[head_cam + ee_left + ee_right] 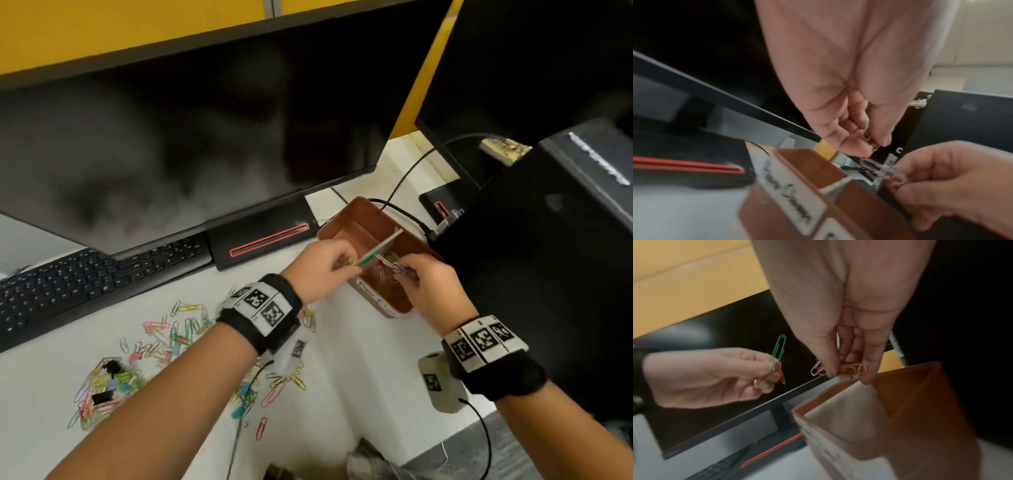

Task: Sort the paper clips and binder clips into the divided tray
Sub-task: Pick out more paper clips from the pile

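Note:
The brown divided tray [346,219] stands to the right of the monitor base, a white divider [394,238] crossing it. Both hands hover over its near compartment, which holds several paper clips [383,277]. My left hand [325,265] pinches a small bunch of paper clips, with a green clip [779,346] sticking up and an orange one [781,376] hanging down. My right hand [423,277] pinches another bunch, with pink and yellow clips [849,369] between thumb and fingers just above the tray rim [830,398]. A loose heap of coloured paper clips and binder clips [106,383] lies on the desk at lower left.
A large monitor [191,130] and its base with a red stripe [267,240] stand behind the tray. A black keyboard [85,284] lies at left. A black computer case [534,274] rises close to the tray's right side. Cables [404,185] run behind the tray.

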Motion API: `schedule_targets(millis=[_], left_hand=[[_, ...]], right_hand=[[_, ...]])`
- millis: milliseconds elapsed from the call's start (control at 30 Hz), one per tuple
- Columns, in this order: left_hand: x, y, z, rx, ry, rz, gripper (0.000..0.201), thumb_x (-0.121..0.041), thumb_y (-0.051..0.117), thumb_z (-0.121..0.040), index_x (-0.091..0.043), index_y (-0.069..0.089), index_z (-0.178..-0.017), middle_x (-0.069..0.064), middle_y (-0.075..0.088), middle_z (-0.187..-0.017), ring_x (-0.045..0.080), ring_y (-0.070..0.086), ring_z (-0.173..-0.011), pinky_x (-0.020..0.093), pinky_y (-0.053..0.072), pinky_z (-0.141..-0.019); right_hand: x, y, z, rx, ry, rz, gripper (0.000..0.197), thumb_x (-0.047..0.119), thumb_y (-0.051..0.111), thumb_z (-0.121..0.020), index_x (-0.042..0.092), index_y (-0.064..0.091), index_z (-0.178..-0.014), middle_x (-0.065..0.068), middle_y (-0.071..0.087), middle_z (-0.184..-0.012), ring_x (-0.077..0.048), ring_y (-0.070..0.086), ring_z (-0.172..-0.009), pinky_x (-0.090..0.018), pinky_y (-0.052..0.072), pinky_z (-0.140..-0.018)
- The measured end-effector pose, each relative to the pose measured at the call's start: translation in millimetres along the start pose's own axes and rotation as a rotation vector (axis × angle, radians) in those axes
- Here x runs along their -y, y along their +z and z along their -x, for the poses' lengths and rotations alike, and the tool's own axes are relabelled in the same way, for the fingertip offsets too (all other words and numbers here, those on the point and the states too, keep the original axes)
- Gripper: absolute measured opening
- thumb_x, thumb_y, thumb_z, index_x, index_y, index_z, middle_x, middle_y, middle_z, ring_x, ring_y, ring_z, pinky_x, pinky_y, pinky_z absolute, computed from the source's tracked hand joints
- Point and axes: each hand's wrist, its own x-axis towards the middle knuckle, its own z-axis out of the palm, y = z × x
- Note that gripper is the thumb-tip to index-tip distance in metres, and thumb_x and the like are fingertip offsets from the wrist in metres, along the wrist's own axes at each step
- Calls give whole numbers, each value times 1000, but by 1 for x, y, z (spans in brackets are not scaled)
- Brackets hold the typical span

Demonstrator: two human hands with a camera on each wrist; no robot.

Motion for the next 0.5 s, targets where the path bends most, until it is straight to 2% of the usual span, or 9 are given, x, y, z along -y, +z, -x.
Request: schedule_targets(millis=[67,133,167,267,333,433,500], left_hand=[[-22,20,-20,-15,-42,125,10,-22,65,-84,-24,57,-80,-11,56,-75,1,52,-67,11,41,-63],[-32,39,-35,-15,-147,267,10,-19,69,-82,-18,61,-88,-7,59,-78,10,60,-71,22,51,-68],[-33,46,-40,-18,-202,289,17,-17,71,-80,-14,63,-94,-3,61,-84,16,63,-78,28,54,-73],[-25,50,-42,-60,-258,208,37,-16,72,-78,-8,61,-112,4,64,-104,16,62,-95,28,51,-88],[-12,43,-32,-141,-234,209,30,-13,69,-80,-12,63,-109,1,64,-104,12,61,-92,24,51,-86],[22,24,-3,-318,-247,149,15,-8,63,-82,-16,65,-95,2,61,-96,9,58,-77,9,44,-72],[54,11,18,-398,-336,86,15,-6,63,-82,-14,63,-94,7,59,-99,12,57,-75,15,47,-73]], right_hand=[[-14,0,-6,-15,79,13,18,11,61,-87,7,66,-104,-13,66,-103,-27,63,-96,-33,49,-88],[-23,4,-14,-20,120,9,21,11,60,-87,6,66,-107,-15,65,-106,-30,63,-99,-36,50,-89],[-24,5,-18,5,162,-1,24,11,59,-88,6,64,-111,-16,65,-109,-31,62,-102,-38,50,-91],[-26,8,-21,64,229,7,31,11,53,-90,11,58,-121,-13,62,-119,-29,59,-110,-40,49,-96],[-24,10,-18,10,135,-14,28,10,53,-90,12,60,-117,-11,62,-116,-26,60,-107,-37,50,-94],[-11,20,-12,-39,-98,-100,19,6,61,-84,13,65,-101,-3,62,-94,-15,59,-83,-32,53,-81],[4,36,-11,35,-223,-106,20,7,62,-82,15,66,-100,-2,61,-93,-9,53,-79,-28,50,-79]])
